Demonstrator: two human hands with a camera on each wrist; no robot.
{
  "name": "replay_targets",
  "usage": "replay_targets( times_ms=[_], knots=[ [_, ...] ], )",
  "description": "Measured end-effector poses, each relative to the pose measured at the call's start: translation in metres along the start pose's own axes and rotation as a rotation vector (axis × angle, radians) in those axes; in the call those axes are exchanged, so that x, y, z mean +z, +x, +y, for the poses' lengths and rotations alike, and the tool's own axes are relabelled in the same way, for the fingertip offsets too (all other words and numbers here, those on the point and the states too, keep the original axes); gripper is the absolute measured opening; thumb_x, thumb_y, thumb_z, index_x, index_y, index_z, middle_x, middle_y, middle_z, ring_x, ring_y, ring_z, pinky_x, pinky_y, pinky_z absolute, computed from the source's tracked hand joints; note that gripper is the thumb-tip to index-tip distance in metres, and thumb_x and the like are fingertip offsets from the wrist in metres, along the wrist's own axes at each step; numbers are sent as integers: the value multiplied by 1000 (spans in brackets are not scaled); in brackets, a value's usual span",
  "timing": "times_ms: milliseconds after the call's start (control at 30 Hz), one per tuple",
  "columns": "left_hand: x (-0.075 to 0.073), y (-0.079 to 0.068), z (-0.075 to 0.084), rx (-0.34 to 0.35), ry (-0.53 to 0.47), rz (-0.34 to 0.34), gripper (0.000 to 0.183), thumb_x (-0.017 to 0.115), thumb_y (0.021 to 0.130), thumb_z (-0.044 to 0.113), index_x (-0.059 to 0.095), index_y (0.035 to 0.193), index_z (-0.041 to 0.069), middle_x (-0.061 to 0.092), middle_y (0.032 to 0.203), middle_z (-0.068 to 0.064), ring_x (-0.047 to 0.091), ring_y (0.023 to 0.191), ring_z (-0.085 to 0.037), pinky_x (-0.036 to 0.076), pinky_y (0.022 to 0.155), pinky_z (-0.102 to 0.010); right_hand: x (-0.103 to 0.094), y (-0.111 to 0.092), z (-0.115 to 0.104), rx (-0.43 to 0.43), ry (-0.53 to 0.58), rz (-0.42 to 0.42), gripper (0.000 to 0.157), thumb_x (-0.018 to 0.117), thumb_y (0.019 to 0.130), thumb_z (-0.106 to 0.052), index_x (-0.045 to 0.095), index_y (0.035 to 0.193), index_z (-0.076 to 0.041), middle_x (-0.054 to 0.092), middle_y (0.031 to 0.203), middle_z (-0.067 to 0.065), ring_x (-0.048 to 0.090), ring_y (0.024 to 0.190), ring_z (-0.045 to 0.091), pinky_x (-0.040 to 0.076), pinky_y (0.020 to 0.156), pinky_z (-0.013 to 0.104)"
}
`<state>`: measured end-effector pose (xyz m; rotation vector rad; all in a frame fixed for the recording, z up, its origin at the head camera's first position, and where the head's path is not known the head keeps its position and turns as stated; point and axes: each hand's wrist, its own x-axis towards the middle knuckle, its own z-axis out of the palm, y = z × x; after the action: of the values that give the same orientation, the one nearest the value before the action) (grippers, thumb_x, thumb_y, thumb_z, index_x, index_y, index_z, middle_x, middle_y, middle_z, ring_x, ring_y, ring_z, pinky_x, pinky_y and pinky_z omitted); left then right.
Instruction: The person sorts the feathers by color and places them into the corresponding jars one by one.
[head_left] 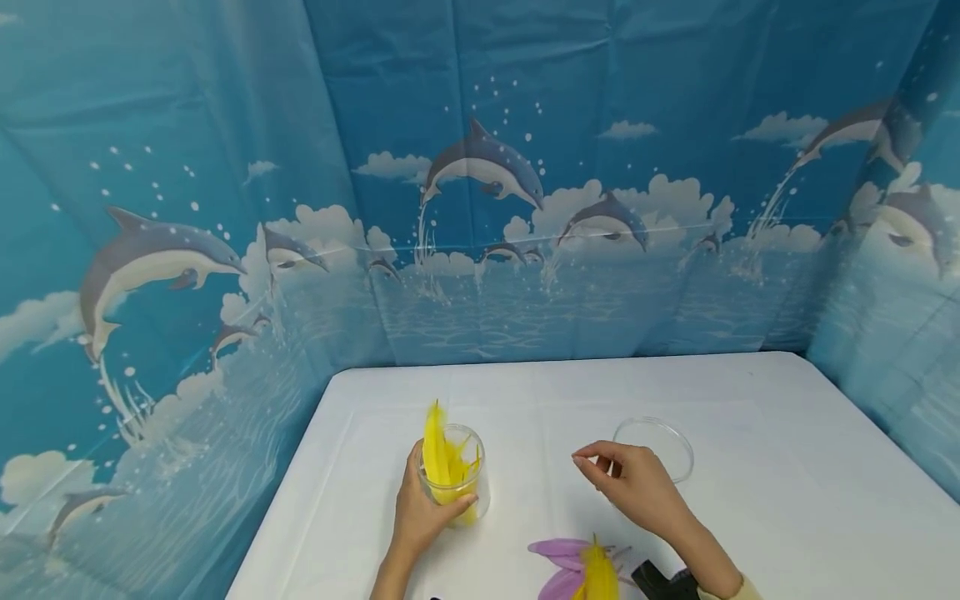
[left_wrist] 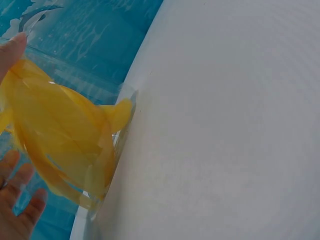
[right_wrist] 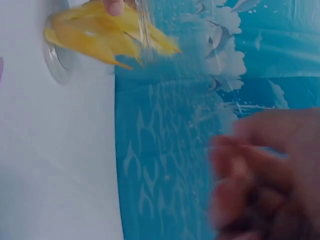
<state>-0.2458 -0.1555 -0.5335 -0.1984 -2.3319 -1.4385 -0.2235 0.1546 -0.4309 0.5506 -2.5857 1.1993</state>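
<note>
My left hand [head_left: 429,504] grips a clear jar [head_left: 482,492] round its side, thumb at the front. Yellow feathers [head_left: 442,458] fill the jar, and one stands up past the rim. Through the wall in the left wrist view, the yellow feathers [left_wrist: 65,130] lie bunched together, with fingers [left_wrist: 30,212] spread beside the jar. To the right, my right hand [head_left: 637,487] hovers over the table, its fingers loosely bent and nothing seen between them. In the right wrist view this hand [right_wrist: 265,180] is blurred. A clear round lid [head_left: 663,437] lies just behind it.
At the near edge, purple feathers [head_left: 561,550] and more yellow feathers [head_left: 600,575] lie on the white table [head_left: 360,417]. A black wrist camera [head_left: 663,582] sits by the right sleeve. A blue dolphin curtain [head_left: 480,317] hangs around the table's back and sides.
</note>
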Motion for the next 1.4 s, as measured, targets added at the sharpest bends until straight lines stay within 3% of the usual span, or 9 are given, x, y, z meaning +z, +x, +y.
replay_targets(
  times_ms=[100, 233, 467, 667, 900, 1100, 1267, 1400],
  knots=[
    [-1, 1, 0, 3, 2, 1, 113, 87, 60, 47, 25, 147, 14, 43, 141, -9, 40, 128, -31, 26, 102, -62, -7, -9, 4, 150, -89, -182, 16, 67, 88, -33, 72, 87, -18, 50, 57, -10, 44, 49, 9, 37, 45, 24],
    [-3, 2, 0, -1, -1, 7, 112, 88, 59, 47, 26, 147, 16, 44, 141, -8, 40, 128, -31, 27, 101, -63, 0, -21, 17, 234, -155, -303, 17, 70, 85, -30, 68, 76, -16, 50, 55, -6, 45, 47, 11, 37, 43, 25],
    [-2, 0, -2, -10, -12, 2, 111, 88, 60, 46, 25, 147, 21, 44, 141, -6, 41, 126, -29, 27, 101, -63, 27, -32, 33, 337, -238, -341, 29, 75, 78, -30, 57, 63, -13, 50, 55, -5, 46, 44, 12, 37, 42, 26],
    [0, -2, -2, 10, -21, -4, 110, 87, 60, 45, 25, 147, 20, 43, 141, -6, 41, 126, -29, 27, 100, -63, 40, -33, 36, 402, -289, -357, 29, 76, 75, -28, 56, 68, -10, 49, 61, -1, 47, 52, 15, 41, 45, 29],
    [0, 0, 0, 16, -15, -2, 109, 87, 61, 46, 25, 147, 21, 44, 140, -6, 42, 126, -29, 28, 100, -63, 44, -32, 43, 441, -199, -370, 24, 73, 74, -22, 54, 67, -9, 49, 61, 1, 48, 48, 15, 39, 43, 26],
    [0, 0, 1, 8, -18, -2, 110, 87, 60, 47, 25, 147, 19, 43, 141, -6, 40, 127, -29, 27, 101, -62, 45, -33, 48, 412, -124, -374, 23, 70, 72, -22, 53, 64, -10, 49, 57, -1, 46, 45, 12, 36, 41, 23],
    [0, 0, 1, 1, -14, 0, 110, 87, 60, 47, 26, 147, 19, 43, 141, -7, 40, 128, -29, 26, 101, -62, 41, -30, 51, 351, 48, -408, 21, 64, 76, -19, 53, 61, -10, 42, 51, -5, 37, 41, 7, 30, 39, 20],
    [-1, 0, 1, -4, -15, 2, 110, 87, 59, 47, 26, 147, 19, 44, 140, -6, 41, 127, -29, 27, 101, -61, 32, -22, 45, 359, 200, -414, 16, 60, 84, -18, 59, 72, -8, 40, 55, -5, 33, 41, 7, 31, 39, 20]
  ],
)
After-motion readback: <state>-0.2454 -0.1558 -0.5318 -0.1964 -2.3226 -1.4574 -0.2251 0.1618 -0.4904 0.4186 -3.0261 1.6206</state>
